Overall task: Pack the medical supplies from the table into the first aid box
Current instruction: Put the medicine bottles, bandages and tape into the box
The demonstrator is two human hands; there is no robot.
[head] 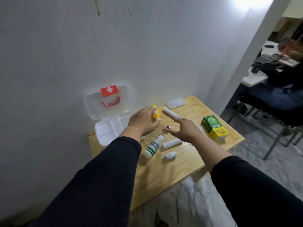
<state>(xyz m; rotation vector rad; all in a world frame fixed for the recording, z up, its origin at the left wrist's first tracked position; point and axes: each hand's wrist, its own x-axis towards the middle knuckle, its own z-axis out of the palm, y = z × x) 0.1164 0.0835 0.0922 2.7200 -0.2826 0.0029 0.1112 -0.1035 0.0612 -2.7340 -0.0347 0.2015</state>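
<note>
The first aid box (105,133) stands open at the table's left, its clear lid with a red cross leaning on the wall. My left hand (142,121) grips a yellow bottle (156,114) just right of the box. My right hand (185,130) hovers with fingers spread around a small pink-capped item (168,127), not closed on it. On the table lie a white bottle with green stripes (153,146), a long white roll (170,113), a shorter roll (172,143), a small white roll (170,155), a flat white packet (176,103) and a green-yellow carton (214,127).
The small wooden table (164,174) stands against a grey wall. A person sits on a chair (278,115) at another desk to the right. Pale rough floor lies beyond the table's front and right edges.
</note>
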